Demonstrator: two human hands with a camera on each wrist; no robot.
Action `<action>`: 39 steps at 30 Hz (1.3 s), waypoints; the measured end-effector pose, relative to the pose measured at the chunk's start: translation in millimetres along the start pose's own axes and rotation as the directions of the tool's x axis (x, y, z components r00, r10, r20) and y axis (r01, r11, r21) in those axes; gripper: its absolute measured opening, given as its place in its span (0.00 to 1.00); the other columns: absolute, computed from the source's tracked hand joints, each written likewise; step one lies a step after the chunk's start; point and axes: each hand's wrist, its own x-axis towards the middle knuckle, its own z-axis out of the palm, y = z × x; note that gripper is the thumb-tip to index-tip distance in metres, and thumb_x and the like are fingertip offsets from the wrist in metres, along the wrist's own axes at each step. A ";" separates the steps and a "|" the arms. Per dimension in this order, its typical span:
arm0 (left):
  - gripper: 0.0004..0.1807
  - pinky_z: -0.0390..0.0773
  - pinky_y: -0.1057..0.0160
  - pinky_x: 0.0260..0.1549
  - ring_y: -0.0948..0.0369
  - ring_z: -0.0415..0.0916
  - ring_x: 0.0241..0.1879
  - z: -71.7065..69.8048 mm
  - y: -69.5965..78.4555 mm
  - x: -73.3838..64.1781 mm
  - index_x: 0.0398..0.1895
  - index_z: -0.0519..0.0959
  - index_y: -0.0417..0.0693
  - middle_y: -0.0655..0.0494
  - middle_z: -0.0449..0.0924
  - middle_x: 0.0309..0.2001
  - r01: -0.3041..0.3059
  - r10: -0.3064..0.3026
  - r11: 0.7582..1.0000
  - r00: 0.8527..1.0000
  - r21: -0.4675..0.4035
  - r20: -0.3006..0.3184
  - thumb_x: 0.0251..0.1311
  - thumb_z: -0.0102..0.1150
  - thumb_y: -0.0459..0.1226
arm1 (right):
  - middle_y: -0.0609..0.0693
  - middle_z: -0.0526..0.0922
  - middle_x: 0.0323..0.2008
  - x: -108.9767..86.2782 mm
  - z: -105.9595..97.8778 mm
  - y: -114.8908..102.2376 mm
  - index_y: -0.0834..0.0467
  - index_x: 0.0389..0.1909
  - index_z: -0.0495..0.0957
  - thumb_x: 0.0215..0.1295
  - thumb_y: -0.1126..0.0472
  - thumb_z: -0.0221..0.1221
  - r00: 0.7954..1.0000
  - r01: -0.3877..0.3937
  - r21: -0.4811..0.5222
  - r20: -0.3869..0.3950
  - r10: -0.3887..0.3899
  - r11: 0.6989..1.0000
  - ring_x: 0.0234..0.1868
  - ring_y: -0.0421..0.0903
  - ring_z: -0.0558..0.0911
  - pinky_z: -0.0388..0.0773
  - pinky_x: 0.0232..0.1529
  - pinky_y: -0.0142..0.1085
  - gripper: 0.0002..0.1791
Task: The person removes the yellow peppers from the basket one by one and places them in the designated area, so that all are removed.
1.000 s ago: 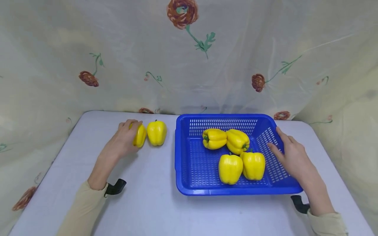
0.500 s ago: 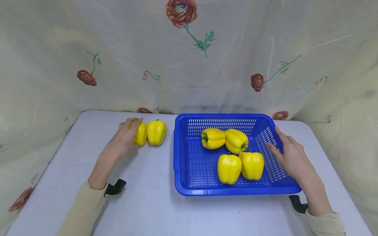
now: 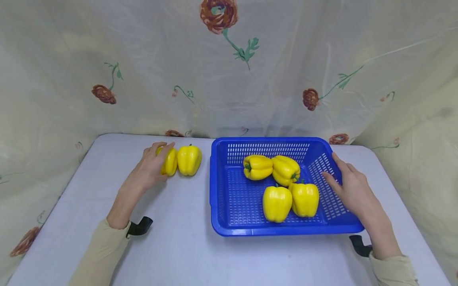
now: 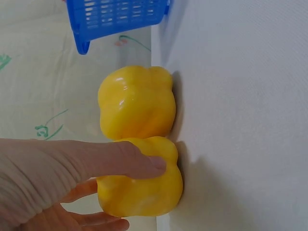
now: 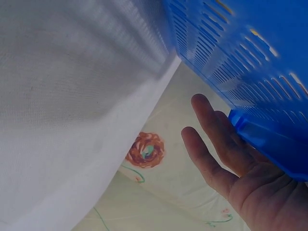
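My left hand (image 3: 152, 167) holds a yellow bell pepper (image 3: 170, 162) at the back left of the table, thumb on the near side and fingers round the far side. Right against it stands a second yellow bell pepper (image 3: 189, 160), stem up. In the left wrist view, the thumb lies across the held pepper (image 4: 144, 195). My right hand (image 3: 354, 188) grips the right rim of a blue plastic basket (image 3: 234, 231), with its thumb inside the rim and its fingers outside. In the right wrist view several fingers (image 5: 207, 159) extend below the rim; the thumb is hidden there.
Several yellow bell peppers lie in the basket's right half, including one in front (image 3: 277, 204) and one on its side (image 3: 257, 167). A white-covered table (image 3: 179, 246) bears everything. A flowered cloth (image 3: 150, 71) hangs behind it.
The pepper in my left hand has straightened slightly and its gap to the neighbouring pepper has closed. The right hand stays at the basket rim; the whole head view has shifted a little.
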 end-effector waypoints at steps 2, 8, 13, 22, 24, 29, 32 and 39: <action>0.54 0.72 0.29 0.72 0.31 0.56 0.79 0.1 -0.2 -0.3 0.86 0.56 0.45 0.33 0.53 0.83 0.001 -0.001 1.000 1.000 0.005 0.002 0.60 0.74 0.24 | 0.82 0.68 0.70 0.2 0.3 0.4 0.64 0.86 0.49 0.83 0.48 0.56 1.000 0.000 0.004 0.001 0.000 1.000 0.65 0.84 0.73 0.77 0.56 0.76 0.44; 0.53 0.73 0.28 0.71 0.30 0.57 0.78 -0.4 0.0 -1.9 0.86 0.57 0.45 0.33 0.54 0.82 -0.009 0.009 1.000 1.000 0.016 -0.003 0.59 0.76 0.25 | 0.82 0.69 0.70 0.1 1.0 0.3 0.64 0.86 0.49 0.83 0.48 0.56 1.000 -0.001 0.001 -0.004 0.001 1.000 0.65 0.84 0.74 0.77 0.55 0.76 0.44; 0.54 0.69 0.25 0.73 0.29 0.51 0.81 -2.9 1.3 -3.8 0.86 0.55 0.46 0.34 0.51 0.84 0.001 -0.001 0.999 1.000 0.033 0.009 0.60 0.76 0.27 | 0.82 0.68 0.70 0.2 1.5 0.5 0.64 0.86 0.49 0.83 0.48 0.56 1.000 -0.002 0.004 0.000 0.002 1.000 0.65 0.84 0.73 0.77 0.56 0.76 0.44; 0.53 0.67 0.26 0.74 0.31 0.45 0.84 -13.4 19.2 -10.3 0.87 0.55 0.50 0.37 0.47 0.87 -0.031 0.030 0.996 1.000 0.082 0.005 0.62 0.75 0.30 | 0.82 0.68 0.70 0.1 1.7 1.3 0.64 0.86 0.48 0.83 0.47 0.55 1.000 -0.005 0.005 0.004 0.005 1.000 0.65 0.84 0.73 0.77 0.55 0.77 0.44; 0.51 0.68 0.27 0.74 0.31 0.48 0.83 -15.5 26.8 -11.8 0.86 0.58 0.50 0.37 0.49 0.86 -0.059 0.061 0.993 0.998 0.101 -0.019 0.63 0.75 0.29 | 0.82 0.68 0.69 0.1 1.2 1.6 0.63 0.86 0.48 0.83 0.47 0.55 1.000 -0.006 0.004 0.007 0.006 1.000 0.64 0.84 0.73 0.77 0.55 0.77 0.44; 0.43 0.70 0.27 0.74 0.30 0.58 0.79 -17.5 44.3 -14.2 0.82 0.66 0.47 0.35 0.59 0.82 -0.165 0.183 0.974 0.976 0.153 -0.114 0.64 0.73 0.27 | 0.82 0.68 0.69 0.2 0.2 1.2 0.64 0.86 0.48 0.83 0.47 0.55 1.000 -0.006 0.000 0.008 0.006 1.000 0.64 0.84 0.73 0.76 0.55 0.77 0.44; 0.41 0.72 0.29 0.73 0.31 0.61 0.78 -17.1 54.2 -15.0 0.80 0.69 0.47 0.36 0.62 0.81 -0.215 0.241 0.962 0.958 0.166 -0.153 0.64 0.73 0.27 | 0.82 0.69 0.69 0.2 0.1 1.4 0.64 0.86 0.49 0.83 0.47 0.55 1.000 0.000 0.000 0.005 0.000 1.000 0.64 0.84 0.74 0.77 0.54 0.77 0.44; 0.34 0.74 0.33 0.73 0.35 0.68 0.76 -12.5 80.1 -8.0 0.77 0.73 0.53 0.39 0.68 0.78 -0.270 0.313 0.941 0.923 0.204 -0.224 0.69 0.70 0.34 | 0.82 0.69 0.69 0.4 0.5 1.8 0.64 0.86 0.48 0.83 0.46 0.55 1.000 -0.004 0.000 0.010 0.004 1.000 0.64 0.83 0.74 0.77 0.54 0.76 0.44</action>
